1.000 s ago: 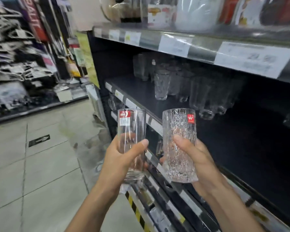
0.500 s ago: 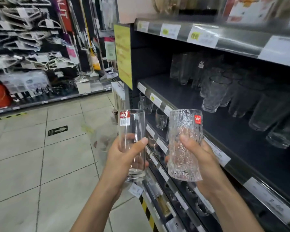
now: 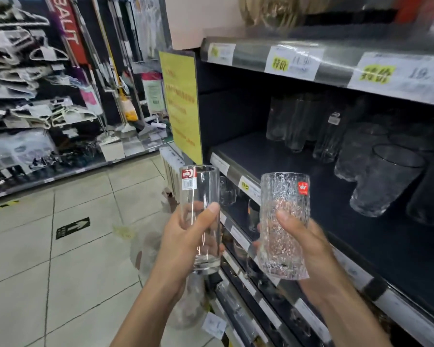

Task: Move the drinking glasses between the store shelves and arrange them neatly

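Carrying 2 glasses, 1 per hand, in the aisle just off the shelf front; judging by the task, next is setting them onto the dark shelf [image 3: 273, 159] at 2 o'clock. Left hand [image 3: 186, 236] is clamped on the smooth glass [image 3: 201, 216], thumb across the near face at mid-height, fingers wrapped behind, glass upright with its red sticker near the rim at 10 o'clock. Forearm comes up from 6 o'clock, wrist roughly straight. Right hand [image 3: 303, 244] is clamped on the textured glass [image 3: 283, 221], thumb on the front, palm cupping the lower half, glass tilted slightly, base toward 5 o'clock. The 2 glasses sit near each other but apart, no contact. Advice: place 1 at a time, keep them from clinking, come in under the price rail [image 3: 336, 68] at 1 o'clock, and set each base flat beside its like: the tall glasses [image 3: 286, 123] at the back, the textured tumblers [image 3: 371, 181] at 3 o'clock. Smooth wall probably slippery, so grip low and firm.
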Demonstrator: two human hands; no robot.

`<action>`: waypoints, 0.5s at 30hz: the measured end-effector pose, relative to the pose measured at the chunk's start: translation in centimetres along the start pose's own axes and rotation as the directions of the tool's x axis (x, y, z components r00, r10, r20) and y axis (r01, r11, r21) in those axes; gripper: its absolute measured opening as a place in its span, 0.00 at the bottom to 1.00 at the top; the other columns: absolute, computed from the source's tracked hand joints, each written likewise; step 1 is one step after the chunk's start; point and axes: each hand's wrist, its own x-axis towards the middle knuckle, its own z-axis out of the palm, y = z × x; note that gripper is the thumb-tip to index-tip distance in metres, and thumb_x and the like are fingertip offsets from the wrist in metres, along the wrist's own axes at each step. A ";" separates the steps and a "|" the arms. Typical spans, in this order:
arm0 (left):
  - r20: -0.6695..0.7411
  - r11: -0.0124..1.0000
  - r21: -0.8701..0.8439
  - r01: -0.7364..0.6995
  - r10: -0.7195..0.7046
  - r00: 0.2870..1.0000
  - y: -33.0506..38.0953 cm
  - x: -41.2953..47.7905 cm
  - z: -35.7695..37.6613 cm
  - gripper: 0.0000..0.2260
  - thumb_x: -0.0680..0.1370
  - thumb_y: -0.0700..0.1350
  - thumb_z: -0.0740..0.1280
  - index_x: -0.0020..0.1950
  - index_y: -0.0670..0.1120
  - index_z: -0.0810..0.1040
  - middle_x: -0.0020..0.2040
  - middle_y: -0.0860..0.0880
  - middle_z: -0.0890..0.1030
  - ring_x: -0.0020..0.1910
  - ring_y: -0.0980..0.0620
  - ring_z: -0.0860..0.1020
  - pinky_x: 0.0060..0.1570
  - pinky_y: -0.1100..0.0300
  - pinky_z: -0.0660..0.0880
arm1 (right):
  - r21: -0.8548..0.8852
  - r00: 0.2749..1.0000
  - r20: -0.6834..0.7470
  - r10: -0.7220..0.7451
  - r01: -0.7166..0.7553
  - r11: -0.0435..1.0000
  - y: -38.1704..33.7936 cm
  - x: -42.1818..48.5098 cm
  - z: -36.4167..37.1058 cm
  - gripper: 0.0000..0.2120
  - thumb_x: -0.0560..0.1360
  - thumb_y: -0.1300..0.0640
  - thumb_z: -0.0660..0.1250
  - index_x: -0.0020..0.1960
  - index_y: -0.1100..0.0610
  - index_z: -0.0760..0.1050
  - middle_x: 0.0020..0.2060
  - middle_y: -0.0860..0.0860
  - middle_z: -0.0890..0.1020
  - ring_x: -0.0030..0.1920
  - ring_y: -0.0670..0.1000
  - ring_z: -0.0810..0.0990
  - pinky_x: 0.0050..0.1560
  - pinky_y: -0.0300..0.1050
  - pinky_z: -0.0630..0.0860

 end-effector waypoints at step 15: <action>0.426 0.996 0.071 0.056 -0.081 0.901 1.5 15.2 2.6 0.26 0.66 0.67 0.69 0.51 0.47 0.78 0.39 0.41 0.82 0.33 0.41 0.80 0.42 0.41 0.79 | -0.027 0.878 -0.457 -0.141 0.145 0.989 -2.3 6.8 2.4 0.20 0.65 0.38 0.77 0.55 0.42 0.79 0.50 0.40 0.85 0.52 0.42 0.83 0.61 0.51 0.74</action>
